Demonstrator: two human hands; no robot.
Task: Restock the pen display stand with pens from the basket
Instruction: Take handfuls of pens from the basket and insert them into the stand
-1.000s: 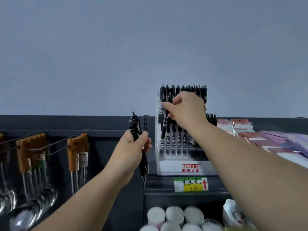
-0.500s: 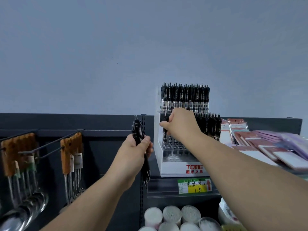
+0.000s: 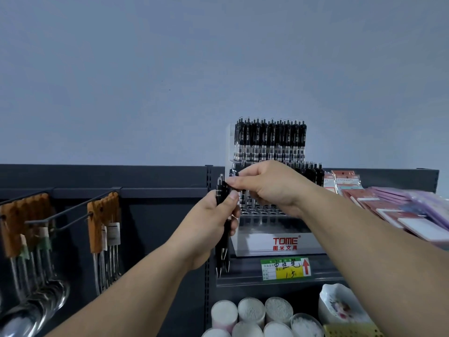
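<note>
The glossy black plastic pens (image 3: 224, 249) gripped in my left hand (image 3: 206, 224) have smooth, shiny barrels. The tiered clear plastic display stand (image 3: 255, 242) looks glassy, and its white front panel is smooth. The dark grey metal shelving (image 3: 158, 176) is matt. The hanging polished metal spoons (image 3: 41, 302) gleam like mirrors below brown wooden handles. The yellow-and-white paper price label (image 3: 285, 268) is dull. The pink and purple packets (image 3: 418, 210) shine in plastic film. The blue-grey wall (image 3: 145, 69) is flat and matt.
</note>
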